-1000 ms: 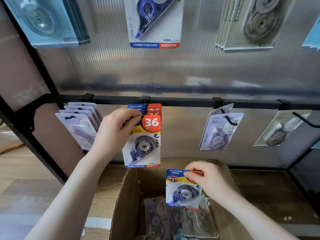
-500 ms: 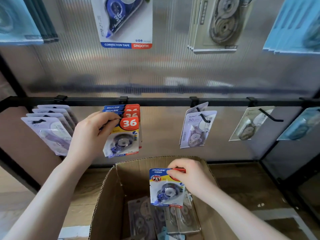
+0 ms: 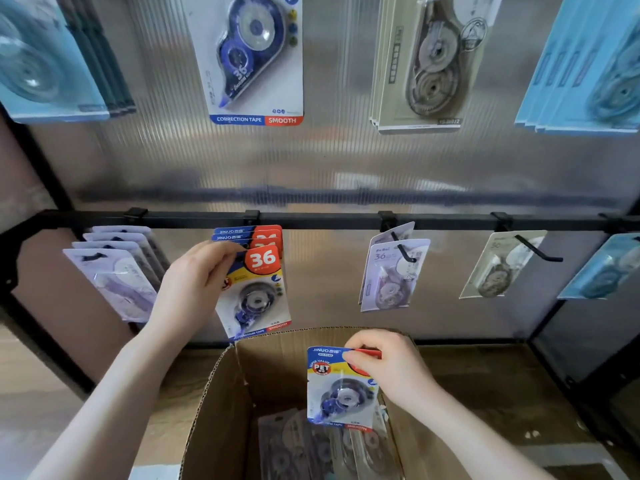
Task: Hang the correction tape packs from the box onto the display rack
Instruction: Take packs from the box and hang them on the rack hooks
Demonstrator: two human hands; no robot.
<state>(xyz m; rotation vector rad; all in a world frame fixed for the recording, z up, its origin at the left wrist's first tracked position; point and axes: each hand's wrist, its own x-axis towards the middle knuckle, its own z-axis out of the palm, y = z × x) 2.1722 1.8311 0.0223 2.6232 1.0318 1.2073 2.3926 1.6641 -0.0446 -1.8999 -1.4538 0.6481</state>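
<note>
A person's left hand [image 3: 194, 289] pinches the top corner of the front correction tape pack [image 3: 254, 292] hanging on the display rack [image 3: 311, 221]. The right hand [image 3: 388, 368] grips a second pack [image 3: 337, 389] by its top edge above the open cardboard box [image 3: 221, 403], where more packs lie.

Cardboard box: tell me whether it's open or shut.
Open. The cardboard box has its flaps up, and packs in the box show inside, below the pack the right hand pinches.
</note>
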